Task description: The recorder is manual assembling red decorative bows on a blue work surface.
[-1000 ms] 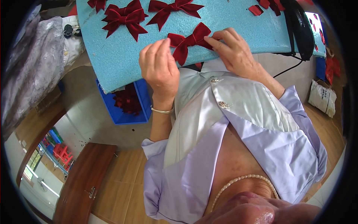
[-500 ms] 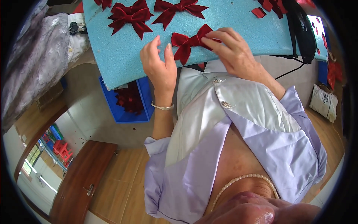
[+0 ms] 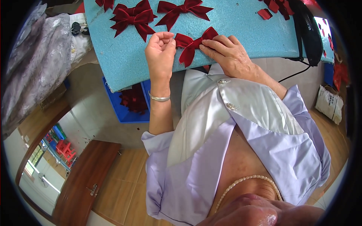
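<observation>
A dark red velvet bow (image 3: pixel 191 46) lies near the front edge of a turquoise foam board (image 3: pixel 241 26). My left hand (image 3: pixel 160 54) pinches the bow's left loop between thumb and fingers. My right hand (image 3: pixel 228 54) presses flat on the bow's right loop and knot with its fingertips. Two finished red bows (image 3: pixel 132 17) (image 3: pixel 183 9) lie farther back on the board.
Red fabric scraps (image 3: pixel 264 13) and a black corded tool (image 3: pixel 307 30) sit at the board's right. A blue tray (image 3: pixel 130 101) with red pieces stands on the floor under the board. Grey plastic-wrapped bundles (image 3: pixel 36 67) lie at left, a white bag (image 3: pixel 329 103) at right.
The board and bows have shifted slightly in view. My left hand has closed from flat on the board to a pinch on the bow's left loop; my right hand stays on the bow.
</observation>
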The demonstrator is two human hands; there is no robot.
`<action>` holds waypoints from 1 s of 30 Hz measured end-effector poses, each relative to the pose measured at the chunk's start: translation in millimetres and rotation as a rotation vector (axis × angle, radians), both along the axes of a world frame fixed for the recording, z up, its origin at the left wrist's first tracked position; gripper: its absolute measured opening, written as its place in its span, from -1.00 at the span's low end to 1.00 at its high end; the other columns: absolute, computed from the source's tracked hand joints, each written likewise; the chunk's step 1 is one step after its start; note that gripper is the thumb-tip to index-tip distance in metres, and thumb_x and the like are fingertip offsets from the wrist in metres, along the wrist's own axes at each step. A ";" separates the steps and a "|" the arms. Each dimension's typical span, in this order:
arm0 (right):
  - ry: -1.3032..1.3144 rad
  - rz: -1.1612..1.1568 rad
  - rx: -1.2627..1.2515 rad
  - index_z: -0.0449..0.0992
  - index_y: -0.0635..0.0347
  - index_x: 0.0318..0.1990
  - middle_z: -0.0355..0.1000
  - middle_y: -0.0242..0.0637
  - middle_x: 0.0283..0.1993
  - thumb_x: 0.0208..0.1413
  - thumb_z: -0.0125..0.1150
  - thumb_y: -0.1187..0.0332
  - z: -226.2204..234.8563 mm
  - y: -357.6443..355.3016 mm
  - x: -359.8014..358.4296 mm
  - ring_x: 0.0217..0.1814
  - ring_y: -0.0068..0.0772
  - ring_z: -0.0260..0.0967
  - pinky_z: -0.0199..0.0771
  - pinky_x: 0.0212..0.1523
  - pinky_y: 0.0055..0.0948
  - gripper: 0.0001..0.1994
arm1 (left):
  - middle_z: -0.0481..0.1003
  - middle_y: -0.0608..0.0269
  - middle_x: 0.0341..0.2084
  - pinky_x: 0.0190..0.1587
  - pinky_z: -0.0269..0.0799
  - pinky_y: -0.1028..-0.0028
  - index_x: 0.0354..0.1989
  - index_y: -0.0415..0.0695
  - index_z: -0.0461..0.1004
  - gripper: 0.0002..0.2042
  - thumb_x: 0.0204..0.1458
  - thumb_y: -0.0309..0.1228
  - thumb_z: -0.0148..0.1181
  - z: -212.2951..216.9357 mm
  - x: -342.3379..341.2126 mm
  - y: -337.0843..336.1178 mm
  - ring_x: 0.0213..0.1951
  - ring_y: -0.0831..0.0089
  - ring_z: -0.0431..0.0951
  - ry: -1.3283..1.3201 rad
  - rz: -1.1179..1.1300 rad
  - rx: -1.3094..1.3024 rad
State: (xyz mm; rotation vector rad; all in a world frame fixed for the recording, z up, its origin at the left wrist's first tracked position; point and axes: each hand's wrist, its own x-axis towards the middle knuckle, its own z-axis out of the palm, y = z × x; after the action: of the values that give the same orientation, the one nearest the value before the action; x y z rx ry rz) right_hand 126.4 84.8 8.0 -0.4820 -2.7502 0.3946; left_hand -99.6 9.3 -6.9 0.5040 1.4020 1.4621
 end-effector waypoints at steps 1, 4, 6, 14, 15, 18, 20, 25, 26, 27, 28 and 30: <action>-0.001 -0.004 0.000 0.49 0.18 0.16 0.41 -0.29 0.20 -0.10 0.19 0.45 -0.5 0.4 0.1 0.13 -0.28 0.36 0.33 -0.04 -0.30 -0.46 | 0.50 0.31 -0.38 -0.43 0.39 0.60 -0.18 -0.26 0.46 -0.85 0.06 -0.67 0.15 -0.6 3.8 -1.3 -0.48 0.64 0.46 0.323 0.030 0.016; -0.015 -0.004 0.046 0.49 0.18 0.16 0.41 -0.29 0.19 -0.09 0.18 0.44 -1.9 -0.1 0.6 0.13 -0.29 0.36 0.33 -0.05 -0.30 -0.47 | 0.54 0.23 -0.29 -0.34 0.47 0.48 -0.14 -0.26 0.48 -0.82 0.06 -0.63 0.18 14.4 16.4 -7.5 -0.38 0.45 0.53 0.926 0.088 0.108; -0.026 -0.004 0.038 0.51 0.18 0.14 0.41 -0.30 0.19 -0.06 0.16 0.44 -2.2 -1.3 1.0 0.12 -0.30 0.36 0.33 -0.05 -0.30 -0.50 | 0.54 0.08 -0.06 -0.04 0.50 0.23 0.01 -0.24 0.49 -0.70 0.12 -0.41 0.24 15.2 22.6 -9.2 -0.05 0.13 0.55 1.364 0.010 0.321; 0.030 -0.007 -0.016 0.53 0.20 0.09 0.43 -0.27 0.15 -0.07 0.16 0.47 -0.2 -1.6 1.7 0.10 -0.26 0.37 0.35 -0.03 -0.28 -0.53 | 0.06 -0.10 0.41 0.41 -0.05 0.01 0.41 -0.32 0.05 -0.15 0.14 0.10 0.09 -0.4 27.4 -29.0 0.46 0.00 -0.02 1.670 -0.293 -0.084; 0.048 -0.011 -0.025 0.53 0.21 0.08 0.44 -0.27 0.14 -0.07 0.16 0.48 -0.8 -0.3 3.1 0.09 -0.25 0.38 0.35 -0.03 -0.27 -0.54 | 0.06 -0.12 0.41 0.41 -0.04 0.01 0.41 -0.32 0.05 -0.17 0.14 0.09 0.09 -2.4 25.5 -33.2 0.45 -0.02 -0.02 1.644 -0.254 -0.070; 0.134 -0.002 -0.051 0.54 0.22 0.05 0.44 -0.29 0.13 -0.11 0.20 0.48 2.8 8.3 4.9 0.11 -0.27 0.36 0.34 -0.04 -0.29 -0.55 | 0.10 -0.07 0.40 0.40 -0.01 0.02 0.38 -0.32 0.12 -0.22 0.16 0.03 0.11 5.2 32.7 -45.2 0.45 -0.01 0.02 1.625 -0.241 0.099; 0.178 0.007 -0.040 0.54 0.21 0.04 0.44 -0.32 0.13 -0.15 0.26 0.44 5.2 9.0 3.2 0.13 -0.29 0.35 0.33 -0.06 -0.30 -0.53 | 0.12 -0.06 0.39 0.40 0.01 0.02 0.37 -0.32 0.14 -0.23 0.14 0.02 0.13 4.0 42.9 -47.7 0.44 0.00 0.03 1.641 -0.271 0.193; 0.096 -0.014 -0.024 0.53 0.28 0.01 0.46 -0.18 0.10 -0.15 0.16 0.59 2.5 12.8 6.6 0.09 -0.10 0.38 0.37 0.00 -0.21 -0.55 | 0.22 -0.05 0.34 0.38 0.03 0.02 0.31 -0.36 0.23 -0.25 0.10 0.00 0.17 0.3 54.9 -52.1 0.40 0.02 0.14 1.591 -0.378 0.032; 0.097 -0.011 -0.023 0.53 0.28 0.01 0.46 -0.18 0.10 -0.15 0.16 0.59 2.7 16.4 11.4 0.09 -0.10 0.38 0.37 0.00 -0.21 -0.55 | 0.27 -0.06 0.30 0.37 0.07 0.02 0.27 -0.36 0.27 -0.30 0.11 -0.05 0.19 -3.9 49.9 -57.4 0.37 0.00 0.19 1.632 -0.296 0.044; 0.132 -0.046 -0.032 0.52 0.29 0.01 0.46 -0.17 0.09 -0.14 0.16 0.61 4.0 21.4 16.9 0.08 -0.10 0.39 0.37 0.00 -0.20 -0.56 | 0.33 -0.07 0.25 0.35 0.10 0.02 0.24 -0.36 0.31 -0.36 0.12 -0.09 0.20 -7.4 46.4 -61.2 0.35 -0.01 0.23 1.672 -0.213 0.056; 0.165 -0.084 -0.039 0.52 0.29 0.00 0.46 -0.15 0.09 -0.12 0.17 0.63 4.3 25.8 21.6 0.06 -0.09 0.39 0.38 0.00 -0.19 -0.57 | 0.43 -0.05 0.14 0.28 0.22 0.04 0.14 -0.35 0.41 -0.49 0.13 -0.20 0.23 -8.7 45.3 -62.4 0.26 0.01 0.35 1.671 -0.096 0.129; 0.219 -0.100 -0.058 0.50 0.30 0.02 0.46 -0.13 0.07 -0.06 0.19 0.64 0.2 29.2 21.3 0.05 -0.08 0.38 0.40 0.00 -0.20 -0.60 | 0.44 -0.03 0.11 0.24 0.27 0.05 0.11 -0.33 0.43 -0.52 0.10 -0.25 0.26 -6.3 49.2 -62.2 0.22 0.03 0.38 1.664 -0.085 0.160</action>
State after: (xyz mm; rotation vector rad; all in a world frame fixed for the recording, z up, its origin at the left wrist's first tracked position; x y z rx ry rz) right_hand 147.7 114.0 8.2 -0.5539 -2.4983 0.4731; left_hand -50.5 -52.9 -13.2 2.1395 2.3553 0.9082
